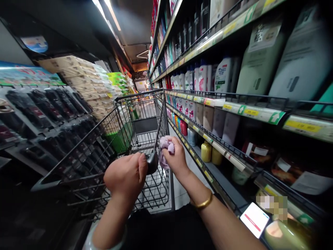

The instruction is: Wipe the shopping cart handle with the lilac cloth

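Note:
A wire shopping cart (pixel 145 126) stands in front of me, pointing down the aisle. My left hand (pixel 126 173) is closed around the handlebar (pixel 152 162) of the cart, near its right end. In my right hand (pixel 177 156) is a crumpled pale purple cloth (pixel 163 147), gripped between the thumb and fingers. The cloth is beside the cart's right rim; whether it touches the frame I cannot tell. A gold bangle (pixel 205 201) circles my right wrist.
Shelves of shampoo bottles (pixel 223 74) line the right side, with yellow jars (pixel 206 151) low down. At lower right is a lit white screen (pixel 254 219). Dark packaged goods (pixel 49 104) hang at left, before stacked packs (pixel 80 83). Floor tiles (pixel 179 194) show between cart and shelves.

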